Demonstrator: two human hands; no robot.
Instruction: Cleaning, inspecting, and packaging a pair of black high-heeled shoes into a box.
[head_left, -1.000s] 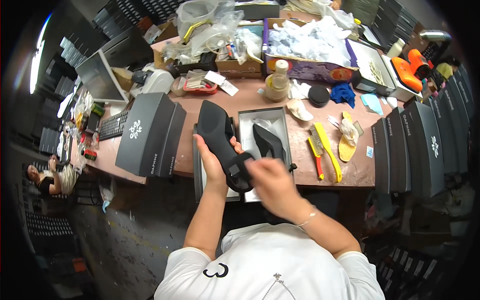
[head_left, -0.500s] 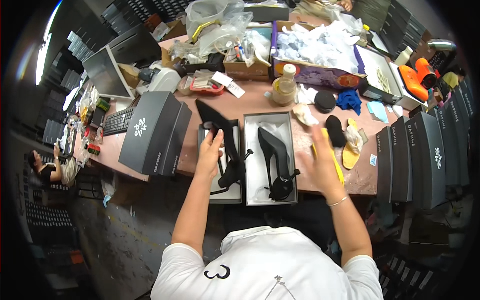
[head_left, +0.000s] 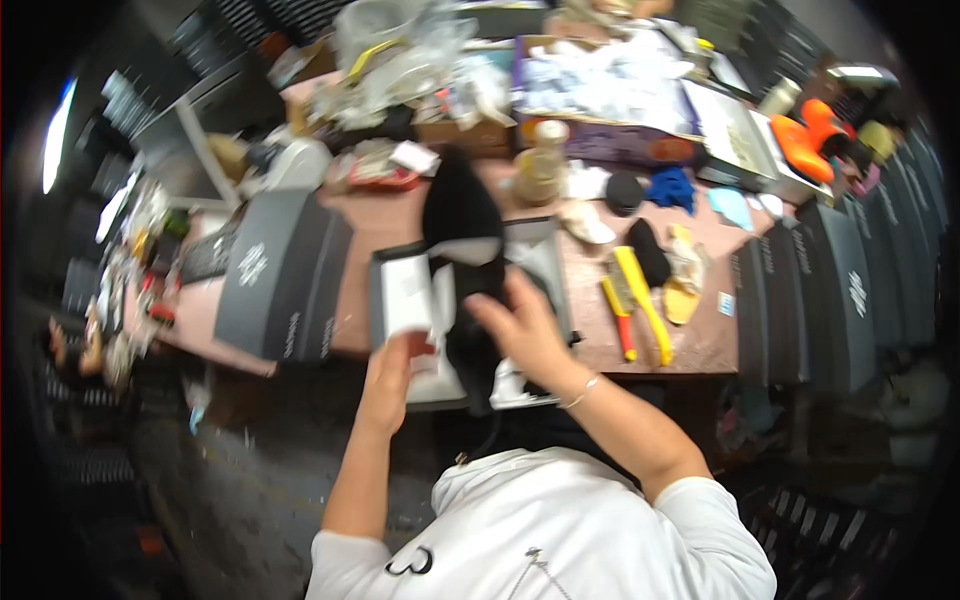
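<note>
A black high-heeled shoe is raised over the two open shoe boxes, blurred by motion, toe pointing away from me. My right hand grips its right side, thumb across it. My left hand is just left of the shoe, fingers curled and smeared; whether it touches the shoe I cannot tell. Behind it lies the left open box with white lining showing. The right open box holds the other black shoe, largely hidden by my right hand and forearm.
Closed dark grey shoe boxes stand at the left, and several more at the right. A yellow-handled brush, a black pad and a glass bottle lie or stand beyond. Farther back is a carton of crumpled paper.
The shoe has been lifted and turned, moving right. My right hand has come in from the right onto it; my left hand has dropped lower. The whole view has shifted slightly.
</note>
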